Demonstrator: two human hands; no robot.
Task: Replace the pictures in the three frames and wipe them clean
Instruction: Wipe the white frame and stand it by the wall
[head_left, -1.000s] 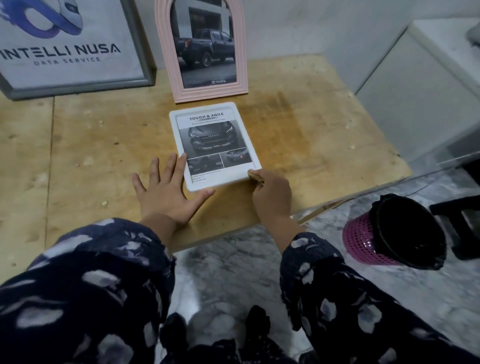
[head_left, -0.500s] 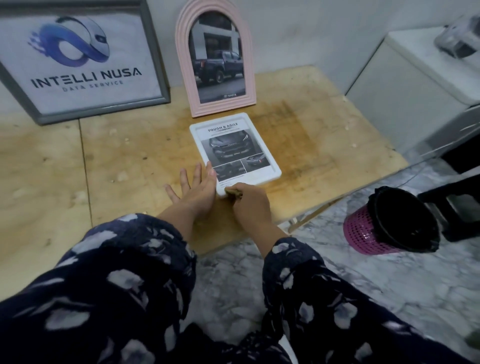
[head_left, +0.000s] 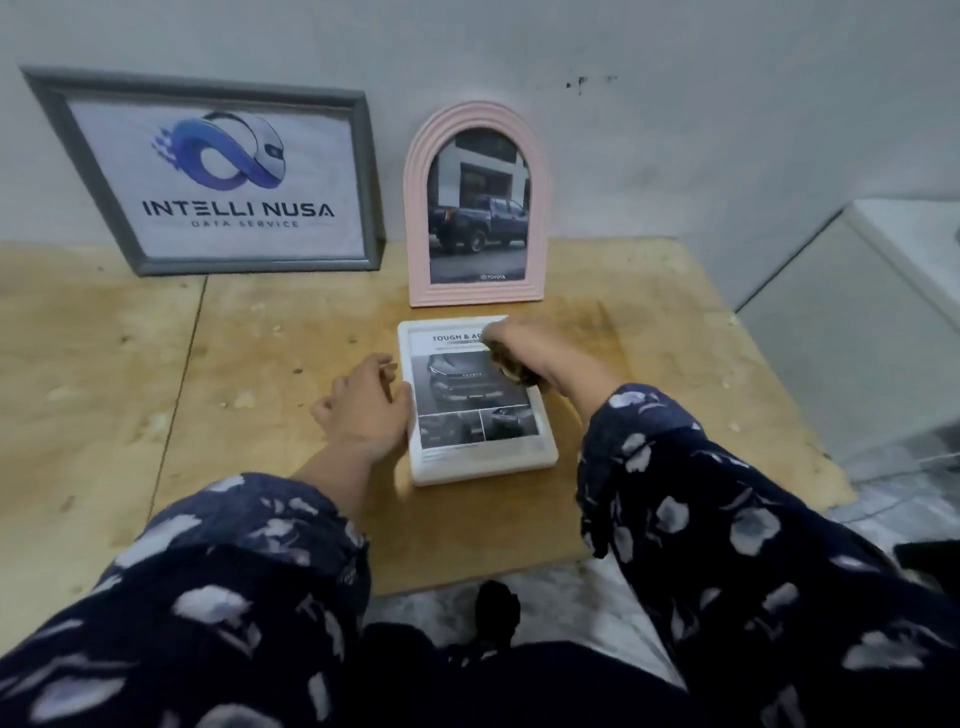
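Observation:
A white picture frame (head_left: 483, 460) with a car advert in it lies flat on the wooden table (head_left: 249, 374). My left hand (head_left: 363, 410) rests against its left edge, fingers loosely bent and thumb on the border. My right hand (head_left: 543, 348) is over the frame's upper right part, fingers curled round a small brownish cloth (head_left: 511, 370) pressed on the glass. Behind it a pink arched frame (head_left: 415, 208) with a truck photo leans on the wall. A grey frame (head_left: 249, 265) with a logo print stands to its left.
A white cabinet (head_left: 857, 338) stands close to the table's right side. The table's front edge is just below my forearms, with marble floor (head_left: 582, 597) beneath. A wide stretch of bare wood lies to the left of the white frame.
My right hand has moved with the cloth from the white frame's near edge up to its upper right part. My left hand has shifted from flat on the table to the frame's left edge.

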